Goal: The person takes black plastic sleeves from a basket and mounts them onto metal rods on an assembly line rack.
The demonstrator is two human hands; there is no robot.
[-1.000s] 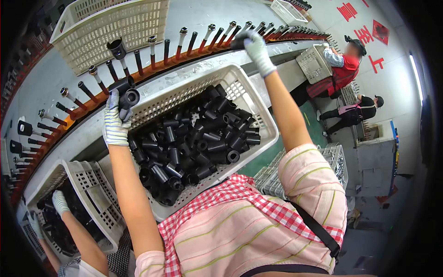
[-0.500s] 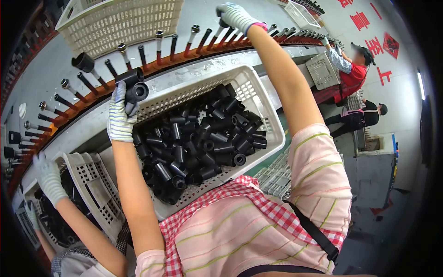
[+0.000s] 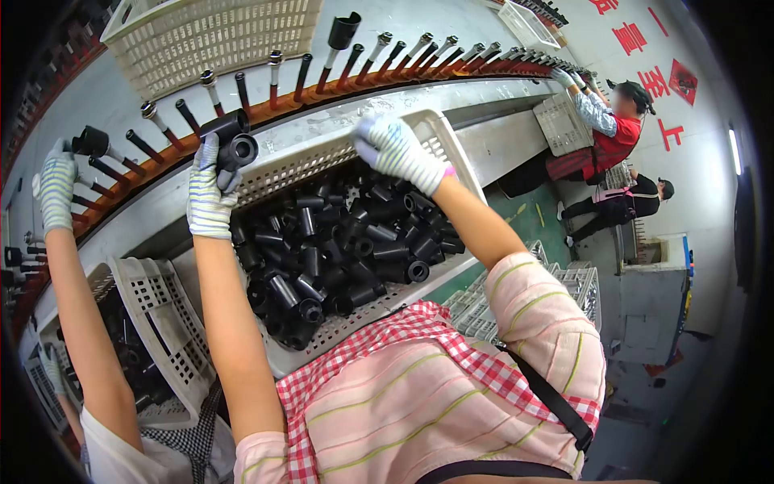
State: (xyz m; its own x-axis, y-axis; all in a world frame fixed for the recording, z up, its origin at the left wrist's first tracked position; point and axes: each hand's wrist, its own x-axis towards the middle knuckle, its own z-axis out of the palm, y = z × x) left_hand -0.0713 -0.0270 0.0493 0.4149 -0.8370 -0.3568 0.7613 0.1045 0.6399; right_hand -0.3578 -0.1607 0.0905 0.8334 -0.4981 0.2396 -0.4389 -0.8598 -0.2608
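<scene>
My left hand (image 3: 211,198), in a striped glove, is closed around black plastic sleeves (image 3: 226,125) at the left end of the crate; at least two show, one with its round bore towards me. My right hand (image 3: 395,149), gloved the same way, hangs above the far right part of the crate (image 3: 476,194). Its fingers are smeared by motion, so what they hold, if anything, is unclear. Loose black sleeves (image 3: 347,242) fill the crate below. Beyond it, one black sleeve (image 3: 344,31) sits on a post in the curved row.
A curved rail (image 3: 282,101) carries several upright posts past the bench. At left, a co-worker's gloved hand (image 3: 56,189) is near the posts, above another crate (image 3: 157,339). A large white basket (image 3: 214,48) stands behind the rail. Two people (image 3: 617,137) are at right.
My right hand has come back from the posts to over the crate, and a sleeve now sits on a post there. The posts have shifted left. The co-worker's hand has risen to the rail.
</scene>
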